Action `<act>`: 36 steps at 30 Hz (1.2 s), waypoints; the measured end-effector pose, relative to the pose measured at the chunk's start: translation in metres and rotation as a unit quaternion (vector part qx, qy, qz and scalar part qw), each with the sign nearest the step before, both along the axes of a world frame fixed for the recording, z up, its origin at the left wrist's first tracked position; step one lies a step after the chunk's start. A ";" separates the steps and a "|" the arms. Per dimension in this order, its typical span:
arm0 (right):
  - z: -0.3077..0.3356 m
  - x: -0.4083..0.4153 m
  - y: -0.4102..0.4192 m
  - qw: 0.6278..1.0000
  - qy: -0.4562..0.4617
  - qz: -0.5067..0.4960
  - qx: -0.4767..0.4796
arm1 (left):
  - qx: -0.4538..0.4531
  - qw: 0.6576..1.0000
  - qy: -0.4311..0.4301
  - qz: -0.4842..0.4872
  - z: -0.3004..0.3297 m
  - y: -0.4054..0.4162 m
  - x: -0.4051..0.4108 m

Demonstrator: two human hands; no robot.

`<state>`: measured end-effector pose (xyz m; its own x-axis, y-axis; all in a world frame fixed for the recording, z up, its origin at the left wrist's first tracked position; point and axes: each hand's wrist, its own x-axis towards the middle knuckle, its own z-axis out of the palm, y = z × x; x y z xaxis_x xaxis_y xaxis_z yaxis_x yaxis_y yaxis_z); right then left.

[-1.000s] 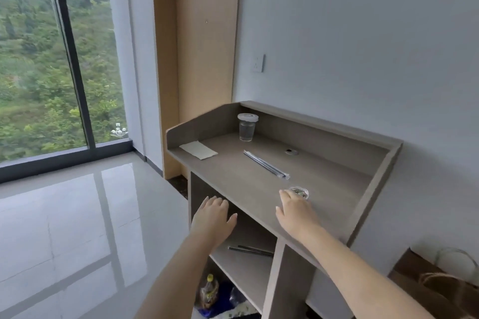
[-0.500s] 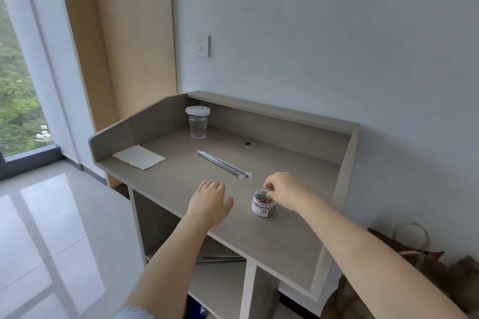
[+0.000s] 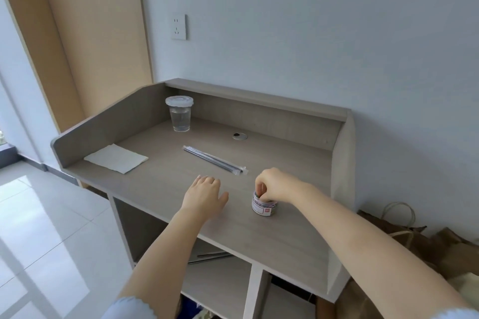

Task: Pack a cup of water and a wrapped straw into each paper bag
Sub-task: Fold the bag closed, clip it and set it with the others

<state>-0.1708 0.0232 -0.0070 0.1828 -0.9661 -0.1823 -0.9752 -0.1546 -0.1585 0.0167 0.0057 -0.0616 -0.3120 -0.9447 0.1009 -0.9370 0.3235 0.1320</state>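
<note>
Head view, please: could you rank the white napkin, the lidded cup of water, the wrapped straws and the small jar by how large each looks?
1. white napkin, widest spread
2. wrapped straws, longest but thin
3. lidded cup of water and small jar: unsure, since the jar sits nearer the camera and the right hand partly hides it.

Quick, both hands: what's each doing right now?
Left hand: open, flat over the desk, holding nothing.
Right hand: fingertips pinching into the small jar.
</note>
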 end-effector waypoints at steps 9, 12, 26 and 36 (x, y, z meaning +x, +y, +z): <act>0.002 -0.003 0.004 0.998 -0.048 -0.006 0.034 | 0.003 1.000 -0.003 -0.021 -0.007 -0.011 0.001; 0.000 -0.001 0.005 0.998 -0.046 -0.019 0.029 | 0.002 1.000 -0.006 -0.030 -0.009 -0.013 0.001; 0.000 0.006 -0.001 0.996 -0.018 -0.067 0.048 | 0.002 0.999 -0.024 -0.039 -0.011 -0.014 0.009; 0.012 0.000 0.000 0.997 -0.059 -0.052 0.001 | 0.007 0.999 -0.031 -0.038 -0.011 -0.013 0.014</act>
<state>-0.1712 0.0231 0.0052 0.1025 -0.9805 -0.1676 -0.9607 -0.0539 -0.2724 0.0308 -0.0074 -0.0725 -0.3874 -0.9195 0.0666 -0.9165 0.3920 0.0798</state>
